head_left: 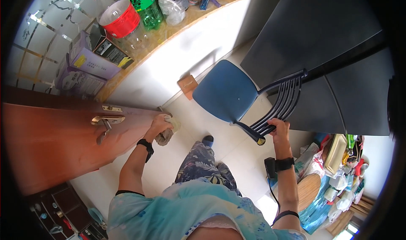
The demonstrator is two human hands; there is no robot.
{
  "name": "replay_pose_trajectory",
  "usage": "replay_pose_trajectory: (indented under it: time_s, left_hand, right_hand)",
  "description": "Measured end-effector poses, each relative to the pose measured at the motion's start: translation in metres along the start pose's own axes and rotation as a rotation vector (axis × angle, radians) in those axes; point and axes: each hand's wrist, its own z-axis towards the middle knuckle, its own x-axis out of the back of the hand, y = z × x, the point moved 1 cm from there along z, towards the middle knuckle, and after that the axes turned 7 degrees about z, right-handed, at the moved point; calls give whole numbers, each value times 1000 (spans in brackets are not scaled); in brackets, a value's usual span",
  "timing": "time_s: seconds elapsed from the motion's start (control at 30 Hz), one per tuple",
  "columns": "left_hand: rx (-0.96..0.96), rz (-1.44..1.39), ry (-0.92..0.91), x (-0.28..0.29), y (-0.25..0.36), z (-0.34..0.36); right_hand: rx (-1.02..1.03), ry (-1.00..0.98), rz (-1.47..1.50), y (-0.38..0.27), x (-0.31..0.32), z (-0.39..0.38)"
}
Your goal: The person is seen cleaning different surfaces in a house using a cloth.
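My left hand (161,124) is closed on a crumpled greyish cloth (164,137) beside the free edge of a reddish-brown wooden door (63,140). My right hand (279,129) is wrapped round the dark slatted backrest (289,98) of a chair. The chair's blue seat (226,91) lies to the left of that backrest, and its legs are mostly hidden. On the door, a metal lever handle (108,122) sits left of my left hand.
A counter (163,36) along the far left bears plastic bottles and purple boxes (91,60). Beneath it, a small brown box (187,85) stands by the chair. Large dark panels (313,28) rise at the right. Bags and household items crowd a table (321,200) at the lower right.
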Motion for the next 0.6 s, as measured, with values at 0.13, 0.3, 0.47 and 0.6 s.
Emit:
replay_pose_trajectory:
  time_s: [0.13,0.3,0.47,0.6]
  left_hand:
    - [7,-53,-30,10,-3,33]
    - [-159,94,270,46,55,48]
    - [-254,69,516,82,102,79]
    - [-454,157,832,118,128,92]
  right_hand:
    - [-50,82,-41,23,11,20]
    - [-66,75,86,48,45,21]
    - [-31,42,122,62,73,17]
    - [-22,44,122,45,78,-3]
